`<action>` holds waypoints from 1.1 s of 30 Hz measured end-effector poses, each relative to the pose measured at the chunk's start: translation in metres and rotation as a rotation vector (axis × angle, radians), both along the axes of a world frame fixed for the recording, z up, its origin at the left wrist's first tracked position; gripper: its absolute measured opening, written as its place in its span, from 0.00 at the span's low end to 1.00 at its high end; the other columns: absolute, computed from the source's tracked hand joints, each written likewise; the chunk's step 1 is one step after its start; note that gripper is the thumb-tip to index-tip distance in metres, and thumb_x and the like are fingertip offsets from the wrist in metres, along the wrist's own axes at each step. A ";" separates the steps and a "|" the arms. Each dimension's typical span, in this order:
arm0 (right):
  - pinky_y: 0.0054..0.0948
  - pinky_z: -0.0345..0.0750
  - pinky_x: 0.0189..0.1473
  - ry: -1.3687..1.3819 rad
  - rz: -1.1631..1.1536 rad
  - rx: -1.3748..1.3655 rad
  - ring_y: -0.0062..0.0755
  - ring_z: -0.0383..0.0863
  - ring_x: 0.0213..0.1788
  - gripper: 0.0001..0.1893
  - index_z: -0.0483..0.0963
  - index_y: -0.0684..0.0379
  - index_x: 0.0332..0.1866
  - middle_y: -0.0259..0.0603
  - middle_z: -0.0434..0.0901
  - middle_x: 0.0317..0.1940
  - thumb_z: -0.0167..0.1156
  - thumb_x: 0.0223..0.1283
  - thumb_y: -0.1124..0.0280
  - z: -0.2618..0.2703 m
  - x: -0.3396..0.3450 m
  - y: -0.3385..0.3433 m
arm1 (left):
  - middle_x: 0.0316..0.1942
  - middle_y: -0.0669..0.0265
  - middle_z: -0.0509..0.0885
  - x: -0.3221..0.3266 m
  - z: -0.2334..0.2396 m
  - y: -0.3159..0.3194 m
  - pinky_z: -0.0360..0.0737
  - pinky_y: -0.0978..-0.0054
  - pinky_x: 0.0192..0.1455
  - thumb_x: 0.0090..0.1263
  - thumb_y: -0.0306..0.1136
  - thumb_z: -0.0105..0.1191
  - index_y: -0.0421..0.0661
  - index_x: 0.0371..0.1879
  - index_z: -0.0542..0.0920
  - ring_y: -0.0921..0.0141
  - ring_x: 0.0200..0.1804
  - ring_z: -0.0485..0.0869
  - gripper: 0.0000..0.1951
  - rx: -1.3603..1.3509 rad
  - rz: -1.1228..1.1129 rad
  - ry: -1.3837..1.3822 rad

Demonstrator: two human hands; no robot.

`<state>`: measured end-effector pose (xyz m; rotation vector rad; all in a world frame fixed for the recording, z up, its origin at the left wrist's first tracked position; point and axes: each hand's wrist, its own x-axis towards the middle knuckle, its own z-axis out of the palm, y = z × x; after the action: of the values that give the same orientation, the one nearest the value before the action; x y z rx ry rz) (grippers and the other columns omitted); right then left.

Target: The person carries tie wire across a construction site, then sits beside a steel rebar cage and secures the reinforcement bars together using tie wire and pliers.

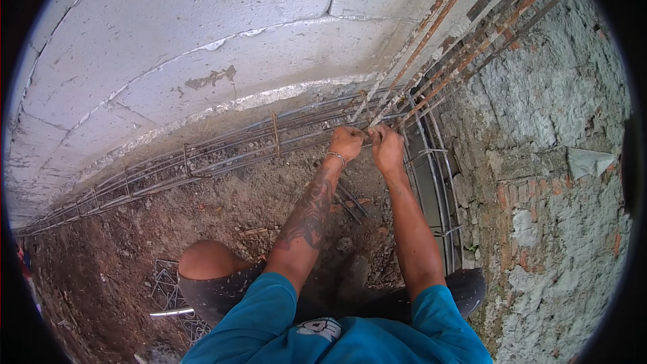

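Both hands meet at the corner where horizontal steel reinforcing bars [242,149] join rusty upright bars [429,35]. My left hand [348,142], with a bracelet at its wrist, has its fingers bent in against the front horizontal bars. Close beside it, my right hand [387,147] curls its thumb and fingertips towards the same spot, at the foot of an upright bar. Whatever lies between the fingertips is too small and too covered to make out. A second bar cage [437,177] runs from the corner back along my right side, its bars tied by stirrups.
A pale block wall [212,20] rises in front, and a rough, partly plastered brick wall [551,222] on the right. Bare soil [126,242] lies below. Short bar ends [353,203] stick out between my arms. Bent wire pieces [169,283] and a shiny metal tube [172,312] lie by my left knee.
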<state>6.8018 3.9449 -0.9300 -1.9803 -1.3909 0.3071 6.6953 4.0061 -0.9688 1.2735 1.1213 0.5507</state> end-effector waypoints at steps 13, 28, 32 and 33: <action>0.43 0.74 0.43 -0.364 0.157 0.097 0.52 0.73 0.46 0.06 0.69 0.62 0.39 0.50 0.74 0.39 0.51 0.55 0.77 -0.021 0.014 -0.010 | 0.23 0.48 0.80 0.019 0.040 -0.022 0.76 0.59 0.34 0.57 0.35 0.48 0.38 0.22 0.81 0.51 0.30 0.80 0.13 0.418 0.160 0.459; 0.41 0.75 0.43 -0.537 0.139 0.089 0.45 0.73 0.46 0.12 0.69 0.62 0.41 0.46 0.72 0.38 0.54 0.48 0.77 -0.024 0.003 -0.013 | 0.20 0.47 0.78 0.023 0.053 -0.011 0.76 0.54 0.30 0.57 0.37 0.48 0.38 0.16 0.78 0.48 0.25 0.79 0.14 0.529 0.091 0.488; 0.43 0.74 0.41 -0.256 0.026 -0.041 0.50 0.74 0.43 0.14 0.69 0.62 0.42 0.50 0.73 0.38 0.56 0.48 0.74 -0.013 -0.015 -0.010 | 0.23 0.46 0.80 0.020 0.064 -0.006 0.76 0.55 0.33 0.57 0.38 0.47 0.36 0.20 0.79 0.48 0.28 0.80 0.16 0.537 -0.054 0.468; 0.43 0.74 0.40 -0.153 0.014 0.008 0.52 0.75 0.41 0.14 0.69 0.62 0.43 0.51 0.73 0.38 0.56 0.49 0.73 -0.009 -0.019 -0.007 | 0.23 0.46 0.80 0.017 0.068 -0.005 0.76 0.55 0.33 0.57 0.38 0.47 0.36 0.20 0.79 0.48 0.28 0.80 0.16 0.541 -0.050 0.467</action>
<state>6.7829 3.9376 -0.9393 -2.0239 -1.4987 0.1588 6.7119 4.0012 -0.9005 1.9656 1.3679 0.5533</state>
